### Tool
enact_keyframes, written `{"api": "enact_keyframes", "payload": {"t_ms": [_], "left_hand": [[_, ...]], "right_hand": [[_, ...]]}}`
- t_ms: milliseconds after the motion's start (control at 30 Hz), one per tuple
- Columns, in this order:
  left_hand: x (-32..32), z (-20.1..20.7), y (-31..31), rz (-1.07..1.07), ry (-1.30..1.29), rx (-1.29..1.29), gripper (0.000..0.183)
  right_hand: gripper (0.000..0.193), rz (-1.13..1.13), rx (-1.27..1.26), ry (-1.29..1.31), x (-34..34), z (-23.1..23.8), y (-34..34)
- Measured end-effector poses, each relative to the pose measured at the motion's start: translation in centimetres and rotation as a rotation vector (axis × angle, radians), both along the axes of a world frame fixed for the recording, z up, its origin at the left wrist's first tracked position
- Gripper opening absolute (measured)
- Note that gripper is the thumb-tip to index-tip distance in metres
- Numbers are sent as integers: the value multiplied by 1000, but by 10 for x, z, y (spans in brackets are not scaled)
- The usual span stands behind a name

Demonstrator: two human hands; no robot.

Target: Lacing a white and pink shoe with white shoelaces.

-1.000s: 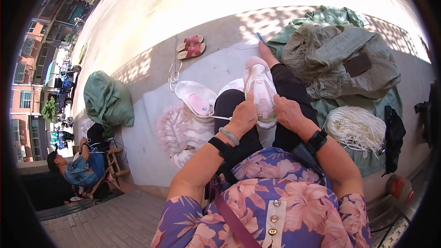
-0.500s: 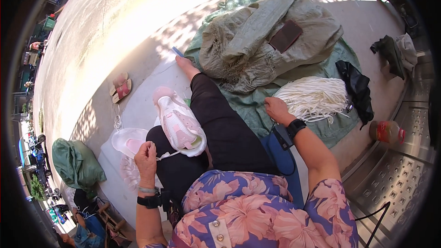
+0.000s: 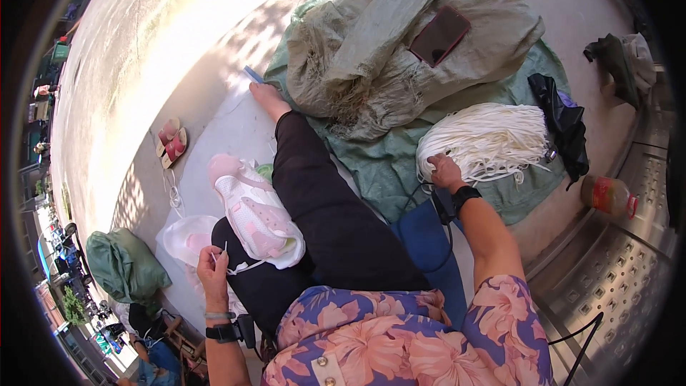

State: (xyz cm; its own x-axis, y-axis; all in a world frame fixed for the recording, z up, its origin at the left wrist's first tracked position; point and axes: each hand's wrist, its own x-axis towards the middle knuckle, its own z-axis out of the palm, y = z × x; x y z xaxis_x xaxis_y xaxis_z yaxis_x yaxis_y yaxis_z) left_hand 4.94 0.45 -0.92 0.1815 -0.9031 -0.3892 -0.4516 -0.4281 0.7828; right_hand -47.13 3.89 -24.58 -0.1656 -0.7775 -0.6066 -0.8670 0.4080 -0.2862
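A pink and white sneaker (image 3: pixel 259 218) lies across my left thigh, its toe pointing away from me. My left hand (image 3: pixel 212 273) is closed in a pinch near its heel, holding a white shoelace (image 3: pixel 246 267) that runs back to the shoe. A thin pale tip sticks up from the fingers; I cannot make out whether it is lace or a small tool. At the right, my right hand (image 3: pixel 446 173) pinches at the near left end of a big bundle of white laces (image 3: pixel 489 139). How many strands it grips is hidden.
A grey-beige sack (image 3: pixel 343 50) with a phone (image 3: pixel 440 36) on it lies on green sheeting (image 3: pixel 371 179). Beside the laces are a black bag (image 3: pixel 557 125) and a bottle (image 3: pixel 607 196). Pale pink shoe parts (image 3: pixel 187 236), sandals (image 3: pixel 171 144) and a green sack (image 3: pixel 125 264) are leftward.
The view has shifted. My right hand has moved onto the end of the lace bundle. My left hand still pinches the lace, and a thin tip now shows above its fingers.
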Motion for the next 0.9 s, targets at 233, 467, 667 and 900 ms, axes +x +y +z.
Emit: {"api": "enact_keyframes", "payload": {"t_ms": [233, 467, 667, 900], "left_hand": [[-8, 3, 2, 8, -25, 18, 12], [-18, -4, -2, -18, -21, 47, 13], [-9, -9, -11, -39, -76, 14, 14], [8, 19, 0, 16, -254, -42, 16]], "right_hand": [[25, 400, -115, 199, 19, -8, -3], [27, 547, -62, 367, 20, -21, -4], [25, 530, -56, 358, 25, -25, -16], [22, 428, -175, 178, 56, -45, -23]]}}
